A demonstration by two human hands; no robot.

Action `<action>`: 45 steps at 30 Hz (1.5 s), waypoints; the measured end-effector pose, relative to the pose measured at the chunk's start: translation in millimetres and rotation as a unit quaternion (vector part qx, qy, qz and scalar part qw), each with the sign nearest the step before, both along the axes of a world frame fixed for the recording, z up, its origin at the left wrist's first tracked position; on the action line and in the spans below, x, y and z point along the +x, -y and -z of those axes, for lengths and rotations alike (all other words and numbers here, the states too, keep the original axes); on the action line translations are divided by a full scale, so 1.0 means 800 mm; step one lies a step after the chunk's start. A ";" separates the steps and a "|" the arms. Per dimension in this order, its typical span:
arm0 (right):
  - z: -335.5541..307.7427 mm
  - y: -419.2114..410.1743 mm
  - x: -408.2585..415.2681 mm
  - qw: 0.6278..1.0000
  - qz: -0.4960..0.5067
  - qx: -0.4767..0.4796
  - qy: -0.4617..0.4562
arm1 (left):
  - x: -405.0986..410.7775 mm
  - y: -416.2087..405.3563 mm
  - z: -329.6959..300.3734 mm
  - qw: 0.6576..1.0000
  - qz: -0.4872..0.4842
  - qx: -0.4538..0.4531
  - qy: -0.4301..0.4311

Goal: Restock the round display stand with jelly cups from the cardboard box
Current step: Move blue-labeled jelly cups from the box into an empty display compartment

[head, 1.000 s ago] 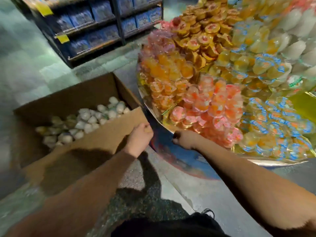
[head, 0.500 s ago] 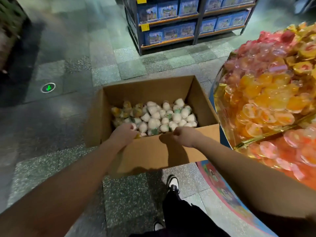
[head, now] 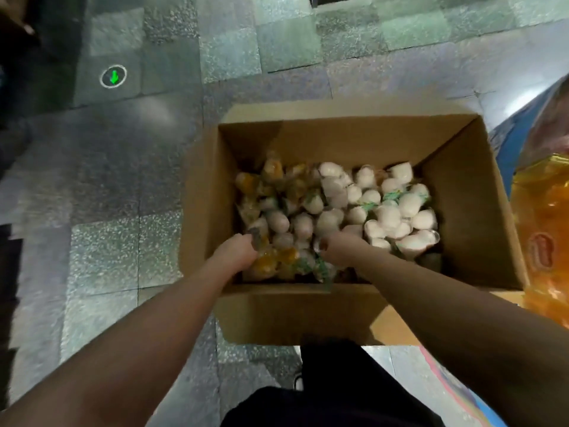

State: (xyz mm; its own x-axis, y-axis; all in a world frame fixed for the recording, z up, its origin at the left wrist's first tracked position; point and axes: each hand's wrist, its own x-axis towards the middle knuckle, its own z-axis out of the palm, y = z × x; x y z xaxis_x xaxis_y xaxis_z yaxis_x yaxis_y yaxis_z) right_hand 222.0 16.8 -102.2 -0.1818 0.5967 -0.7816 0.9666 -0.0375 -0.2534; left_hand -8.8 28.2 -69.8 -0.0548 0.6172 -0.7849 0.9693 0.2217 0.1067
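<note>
Cardboard fills the middle of my view — the cardboard box [head: 354, 315] sits open on the speckled stone floor [head: 123, 241], its near flap folded down toward me. Inside lies a loose heap of jelly cups [head: 363, 208]: white ones with green-printed lids to the right and centre, orange-yellow ones [head: 271, 180] along the left wall and the near edge. The print on the lids is too blurred for me to read.

Both hands are down in the box. My left hand [head: 237, 254] is at the near left corner, its fingers curled among the orange cups, though I cannot tell if they have hold of one. My right hand [head: 338, 248] is in the near middle, fingers curled down into the white cups; whether it grips anything is hidden too.

At the right edge I see part of the round display stand [head: 545, 235], with orange cups and a red oval label — its writing illegible. On the floor to the far left is a round marker with a green arrow [head: 114, 76] pointing down. Dark trousers [head: 332, 389] show below.
</note>
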 end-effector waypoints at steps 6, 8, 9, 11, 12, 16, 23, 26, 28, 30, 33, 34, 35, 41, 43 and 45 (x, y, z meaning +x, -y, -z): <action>0.058 -0.016 -0.050 0.993 0.065 -0.091 -0.038 | 0.016 0.000 0.056 0.962 -0.246 -0.111 0.031; 0.086 -0.013 -0.066 0.988 0.094 -0.108 -0.051 | 0.021 0.002 0.073 0.939 -0.316 -0.129 0.047; 0.090 -0.014 -0.073 0.988 0.087 -0.119 -0.056 | 0.024 0.004 0.080 0.928 -0.341 -0.140 0.058; 0.096 -0.015 -0.082 0.987 0.057 -0.139 -0.065 | 0.030 0.008 0.090 0.902 -0.399 -0.141 0.090; 0.097 -0.015 -0.085 0.986 0.055 -0.148 -0.059 | 0.033 0.010 0.094 0.885 -0.434 -0.138 0.101; 0.116 -0.007 -0.091 0.982 0.116 -0.140 -0.048 | 0.041 0.016 0.105 0.873 -0.468 -0.097 0.095; 0.125 0.004 -0.081 0.953 0.265 -0.121 -0.082 | 0.040 0.019 0.094 0.855 -0.504 -0.079 0.098; 0.103 0.007 -0.057 0.933 0.319 -0.122 -0.116 | 0.041 0.019 0.074 0.867 -0.478 -0.066 0.124; 0.079 0.013 -0.036 0.925 0.342 -0.092 -0.138 | 0.044 0.020 0.059 0.873 -0.458 -0.056 0.157; 0.051 0.022 -0.011 0.922 0.355 -0.049 -0.144 | 0.053 0.024 0.036 0.881 -0.431 -0.049 0.191; -0.003 0.049 0.024 0.912 0.383 0.017 -0.145 | 0.078 0.036 -0.001 0.901 -0.378 -0.011 0.214; -0.021 0.063 0.036 0.907 0.392 0.035 -0.151 | 0.089 0.043 -0.016 0.911 -0.347 0.008 0.222; -0.037 0.080 0.049 0.901 0.401 0.053 -0.156 | 0.099 0.050 -0.027 0.919 -0.314 0.027 0.236; -0.134 0.218 0.115 0.831 0.486 0.181 -0.202 | 0.175 0.120 -0.119 0.938 -0.146 0.086 0.304; -0.166 0.268 0.136 0.807 0.505 0.233 -0.199 | 0.203 0.151 -0.150 0.939 -0.098 0.119 0.309; -0.198 0.317 0.159 0.789 0.518 0.276 -0.181 | 0.232 0.185 -0.179 0.933 -0.040 0.144 0.328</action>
